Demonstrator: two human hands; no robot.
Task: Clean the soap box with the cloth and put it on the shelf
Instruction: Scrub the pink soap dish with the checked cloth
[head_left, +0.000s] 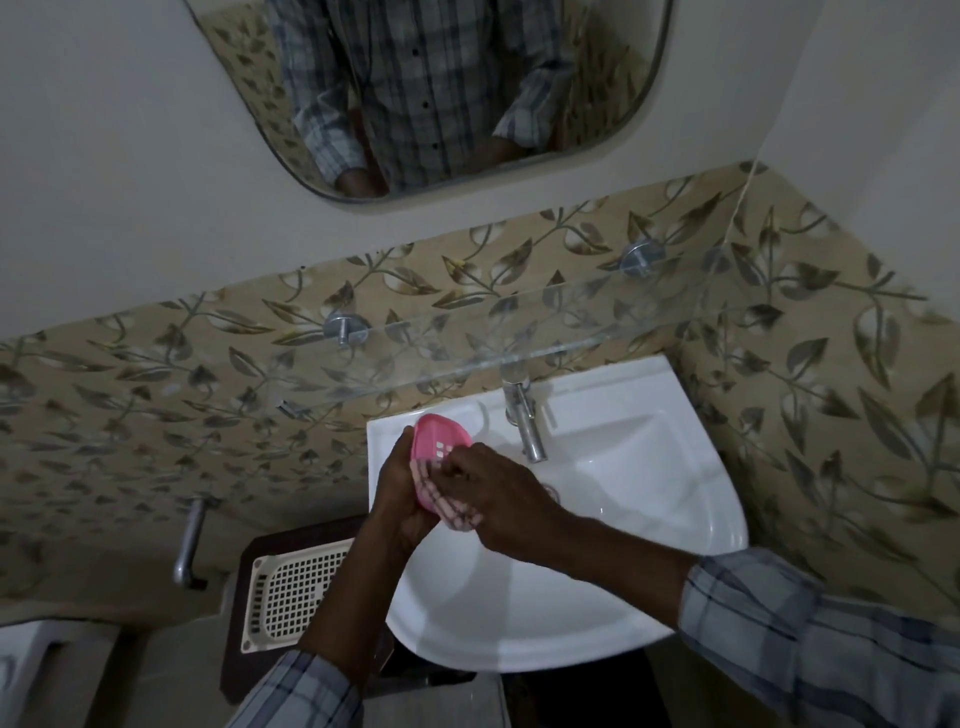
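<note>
A pink soap box with small drain slots is held tilted over the left rim of the white sink. My left hand grips the box from the left side and below. My right hand presses a pink-and-white checked cloth against the lower part of the box. Part of the box is hidden under the cloth and my fingers. A glass shelf runs along the tiled wall just above the sink, on two round metal mounts.
A metal tap stands at the back of the sink, right of the box. A cream perforated basket lies on a dark brown surface to the lower left. A metal wall tap sticks out at left. A mirror hangs above.
</note>
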